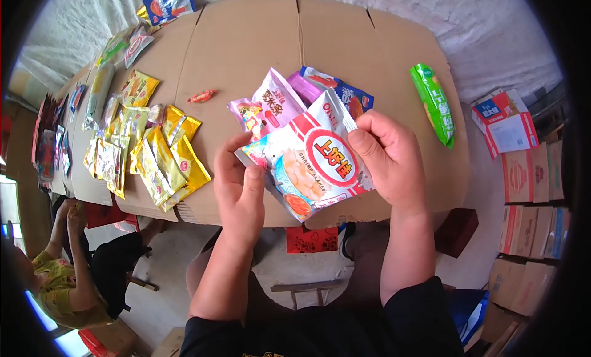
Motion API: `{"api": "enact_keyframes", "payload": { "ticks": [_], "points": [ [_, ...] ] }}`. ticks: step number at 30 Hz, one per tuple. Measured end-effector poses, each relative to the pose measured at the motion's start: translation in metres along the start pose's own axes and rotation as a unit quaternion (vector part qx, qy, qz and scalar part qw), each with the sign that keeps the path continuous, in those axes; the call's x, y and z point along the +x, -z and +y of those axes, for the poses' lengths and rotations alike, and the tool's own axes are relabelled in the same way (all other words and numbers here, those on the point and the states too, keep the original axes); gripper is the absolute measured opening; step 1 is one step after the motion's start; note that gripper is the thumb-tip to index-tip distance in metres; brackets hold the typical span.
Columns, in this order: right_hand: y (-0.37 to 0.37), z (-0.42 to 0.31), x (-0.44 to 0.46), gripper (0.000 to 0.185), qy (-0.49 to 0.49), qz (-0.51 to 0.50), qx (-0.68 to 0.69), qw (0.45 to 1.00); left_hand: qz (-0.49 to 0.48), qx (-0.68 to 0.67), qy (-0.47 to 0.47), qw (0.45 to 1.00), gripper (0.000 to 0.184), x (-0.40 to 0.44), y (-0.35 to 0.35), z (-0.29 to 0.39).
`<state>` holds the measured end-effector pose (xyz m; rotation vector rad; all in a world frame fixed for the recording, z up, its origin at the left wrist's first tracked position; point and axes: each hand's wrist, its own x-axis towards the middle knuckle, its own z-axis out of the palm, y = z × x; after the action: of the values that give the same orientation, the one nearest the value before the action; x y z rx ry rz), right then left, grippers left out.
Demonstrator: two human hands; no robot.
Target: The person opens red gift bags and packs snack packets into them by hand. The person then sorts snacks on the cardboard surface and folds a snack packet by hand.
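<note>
"Shrimp flakes bag [320, 166], held up over the near part of the cardboard [240, 40], printed side showing. How do the hands grip it?"

"The left hand [238, 194] has its lower left side, thumb on the front and fingers curled behind. The right hand [394, 154] pinches its upper right corner between thumb and bent forefinger."

"What lies just beyond the bag?"

"A pink bag [275, 98], partly hidden by it, then a purple packet [303, 86] and a blue packet [346, 93], close together on the cardboard."

"And to its sides?"

"Well to its left, yellow packets [161, 166] lie in an overlapping heap; a small red packet [202, 96] is between that heap and the pink bag. To its right, a long green packet [434, 108] lies alone near the cardboard's edge."

"Anyone else?"

"Someone in a patterned top [64, 286] sits far to its lower left."
</note>
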<state>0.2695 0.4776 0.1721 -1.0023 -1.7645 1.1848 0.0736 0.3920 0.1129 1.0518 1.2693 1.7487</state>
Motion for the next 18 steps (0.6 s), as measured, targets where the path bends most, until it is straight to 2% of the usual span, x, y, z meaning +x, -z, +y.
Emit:
{"api": "enact_keyframes", "payload": {
  "ticks": [2,4,6,7,9,11,13,14,16,18],
  "points": [
    [0.004,-0.001,-0.004,0.021,0.025,-0.009,-0.011,1.0,0.019,0.015,-0.021,0.999,0.045,0.001,-0.001,0.002],
    [0.008,-0.005,-0.007,0.02,0.009,-0.031,-0.006,0.999,-0.003,-0.032,0.004,0.999,0.041,-0.002,0.007,-0.001],
    [0.01,-0.007,-0.012,0.019,-0.005,-0.054,-0.002,0.999,-0.064,-0.05,0.063,0.995,0.031,-0.007,0.013,-0.001],
    [0.011,-0.008,-0.015,0.018,-0.008,-0.05,0.0,0.999,-0.054,-0.039,0.049,0.997,0.021,-0.007,0.01,0.0],
    [0.009,-0.006,-0.017,0.017,-0.009,-0.045,0.001,0.999,-0.057,-0.027,0.035,0.997,0.019,-0.01,0.011,0.002],
    [0.003,-0.003,-0.019,0.02,0.183,0.136,-0.078,0.97,-0.057,-0.015,0.019,0.998,0.017,-0.015,0.012,0.003],
    [0.006,-0.014,-0.032,0.02,0.272,0.184,-0.074,0.942,-0.025,-0.019,0.019,0.999,0.016,-0.02,0.013,0.003],
    [0.007,-0.028,-0.044,0.018,0.316,0.191,-0.065,0.927,-0.023,-0.02,0.016,0.999,0.016,-0.023,0.012,0.005],
    [0.022,-0.064,-0.069,0.016,0.392,0.035,-0.163,0.904,-0.003,-0.039,0.032,0.999,0.015,-0.028,0.011,0.008],
    [0.013,-0.075,-0.085,0.024,0.495,0.026,-0.118,0.861,-0.005,-0.046,0.029,0.998,0.015,-0.032,0.011,0.009]
  ]
}}
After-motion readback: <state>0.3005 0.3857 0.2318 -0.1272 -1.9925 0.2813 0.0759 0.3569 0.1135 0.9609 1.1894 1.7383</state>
